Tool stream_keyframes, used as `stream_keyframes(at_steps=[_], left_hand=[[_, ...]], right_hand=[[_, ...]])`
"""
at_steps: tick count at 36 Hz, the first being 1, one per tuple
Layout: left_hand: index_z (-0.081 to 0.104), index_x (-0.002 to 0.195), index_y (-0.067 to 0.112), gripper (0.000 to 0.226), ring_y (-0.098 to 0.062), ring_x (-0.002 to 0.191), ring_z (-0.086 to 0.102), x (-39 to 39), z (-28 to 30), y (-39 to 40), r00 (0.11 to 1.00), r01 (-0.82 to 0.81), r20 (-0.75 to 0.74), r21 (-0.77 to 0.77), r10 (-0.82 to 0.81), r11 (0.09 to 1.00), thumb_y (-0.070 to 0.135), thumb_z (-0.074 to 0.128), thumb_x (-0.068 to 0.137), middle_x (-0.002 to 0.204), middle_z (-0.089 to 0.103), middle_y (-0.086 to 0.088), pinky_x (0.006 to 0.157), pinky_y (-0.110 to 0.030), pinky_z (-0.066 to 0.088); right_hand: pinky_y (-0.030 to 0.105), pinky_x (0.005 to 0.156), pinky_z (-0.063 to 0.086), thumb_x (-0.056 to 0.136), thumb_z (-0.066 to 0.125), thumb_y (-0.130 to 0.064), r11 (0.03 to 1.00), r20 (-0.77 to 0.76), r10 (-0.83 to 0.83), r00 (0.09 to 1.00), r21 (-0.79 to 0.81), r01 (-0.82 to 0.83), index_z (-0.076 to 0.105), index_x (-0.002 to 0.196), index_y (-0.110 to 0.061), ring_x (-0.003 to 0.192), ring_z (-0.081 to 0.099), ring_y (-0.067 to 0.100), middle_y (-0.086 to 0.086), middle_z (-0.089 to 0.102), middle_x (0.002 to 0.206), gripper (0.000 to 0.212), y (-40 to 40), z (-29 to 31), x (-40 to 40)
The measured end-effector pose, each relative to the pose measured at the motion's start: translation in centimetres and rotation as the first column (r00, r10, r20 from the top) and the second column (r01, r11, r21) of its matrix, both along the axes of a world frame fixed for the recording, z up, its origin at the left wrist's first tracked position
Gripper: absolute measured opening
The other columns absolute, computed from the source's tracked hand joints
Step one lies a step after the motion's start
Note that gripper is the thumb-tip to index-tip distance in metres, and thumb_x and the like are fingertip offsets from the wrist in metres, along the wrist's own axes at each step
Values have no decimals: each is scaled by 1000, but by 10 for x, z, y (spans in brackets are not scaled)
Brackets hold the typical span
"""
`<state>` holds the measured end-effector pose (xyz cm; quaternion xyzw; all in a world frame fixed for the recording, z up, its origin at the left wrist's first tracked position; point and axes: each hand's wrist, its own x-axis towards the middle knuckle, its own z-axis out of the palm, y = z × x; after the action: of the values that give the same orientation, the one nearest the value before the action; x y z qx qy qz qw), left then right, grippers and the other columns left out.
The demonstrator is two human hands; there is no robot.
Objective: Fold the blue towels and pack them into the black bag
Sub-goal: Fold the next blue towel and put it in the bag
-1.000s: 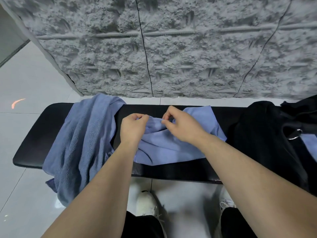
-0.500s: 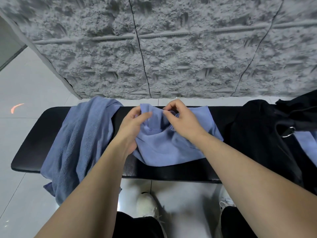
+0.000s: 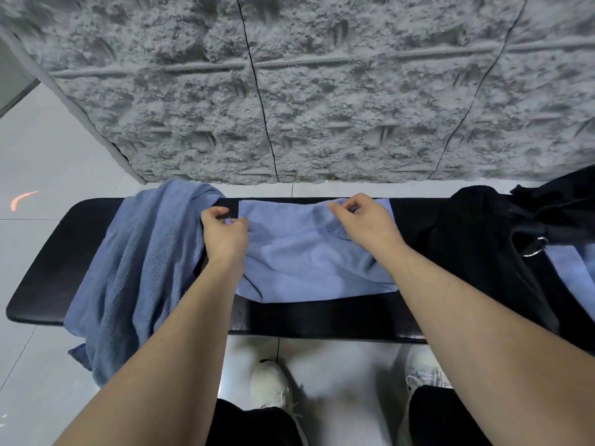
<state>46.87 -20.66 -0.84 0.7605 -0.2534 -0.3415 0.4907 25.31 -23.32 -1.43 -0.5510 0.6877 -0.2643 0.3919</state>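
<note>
A light blue towel (image 3: 309, 262) lies spread across the middle of the black bench (image 3: 48, 272). My left hand (image 3: 223, 233) pinches its far left edge. My right hand (image 3: 363, 220) pinches the far edge towards the right, and the cloth stretches between them. A darker blue towel (image 3: 138, 265) is heaped on the left of the bench and hangs over its front edge. The black bag (image 3: 489, 249) sits on the right end, with a strap and metal ring (image 3: 534, 247) and a strip of blue cloth (image 3: 573, 278) showing at its right.
A rough grey stone wall (image 3: 322, 91) rises just behind the bench. Pale floor tiles (image 3: 48, 162) lie to the left and below. My white shoes (image 3: 273, 387) stand on the floor in front of the bench.
My hands have moved apart along the towel's far edge and away from me. The bunched cloth is now drawn out flat and wide across the bench.
</note>
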Motion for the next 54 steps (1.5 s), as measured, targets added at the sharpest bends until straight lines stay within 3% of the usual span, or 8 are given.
stream_keyframes(at_steps=[6, 12, 21, 31, 39, 43, 46, 54], left_hand=[[52, 103, 17, 14, -11, 63, 44, 3, 10, 3, 970, 143, 187, 63, -153, 988, 27, 53, 93, 79, 50, 4, 55, -28, 34], [54, 90, 13, 13, -23, 82, 49, 10, 20, -10, 958, 276, -10, 309, -287, 910, 25, 49, 92, 88, 53, -2, 77, -38, 42], [57, 107, 24, 23, -9, 58, 44, 5, 23, -16, 973, 203, 135, -106, -189, 973, 6, 50, 94, 80, 58, 6, 51, -20, 38], [60, 125, 12, 30, -2, 70, 55, 6, -14, -32, 969, 140, 207, -4, -137, 990, 10, 60, 95, 98, 65, 7, 62, -21, 44], [56, 134, 15, 38, -8, 80, 54, 7, -11, -34, 925, 259, 256, 122, -282, 958, 18, 60, 96, 120, 62, -1, 62, -23, 39], [53, 74, 21, 23, -22, 80, 51, 9, -10, -31, 931, 278, 198, 155, -305, 948, 20, 60, 96, 76, 55, -1, 59, -26, 39], [56, 70, 19, 25, -25, 83, 58, 16, -5, -32, 948, 289, 80, 193, -308, 938, 16, 66, 93, 82, 60, -8, 81, -40, 53], [64, 79, 21, 20, -26, 82, 61, 13, 4, -46, 942, 328, 19, 139, -334, 934, 6, 65, 92, 80, 64, -4, 81, -41, 54]], right_hand=[[29, 64, 36, 87, 56, -47, 990, 84, 3, 996, 141, -15, 50, 86, -21, 74, 49, 13, -5, 54, 82, 27, -1, 15, -23], [29, 67, 38, 86, 56, -26, 964, 5, 177, 984, 201, -174, 55, 99, -22, 79, 51, 13, 0, 58, 93, 14, 3, 22, -39], [33, 62, 51, 87, 51, -8, 976, 270, -219, 937, 45, 215, 58, 113, -28, 77, 62, 21, 1, 64, 98, 33, -10, 23, -48], [27, 63, 48, 94, 61, -17, 949, 209, -315, 926, 45, 313, 64, 108, -17, 78, 60, 18, -4, 64, 85, 14, -23, -3, -57], [26, 82, 42, 91, 64, -18, 974, 125, -223, 967, 66, 216, 38, 148, -15, 99, 52, 14, 5, 42, 143, 62, -22, -3, -60], [28, 81, 47, 86, 66, -10, 963, 198, -224, 954, 196, 185, 58, 131, -6, 101, 59, 18, 5, 60, 116, 45, -19, 2, -63], [27, 62, 40, 84, 64, -5, 954, 244, -203, 948, 269, 135, 65, 88, -8, 76, 54, 19, 8, 57, 84, 5, -14, 9, -66], [25, 53, 33, 81, 67, -10, 961, 192, -107, 975, 270, 52, 44, 78, -19, 63, 42, 14, 1, 46, 71, 25, -9, 15, -64]])
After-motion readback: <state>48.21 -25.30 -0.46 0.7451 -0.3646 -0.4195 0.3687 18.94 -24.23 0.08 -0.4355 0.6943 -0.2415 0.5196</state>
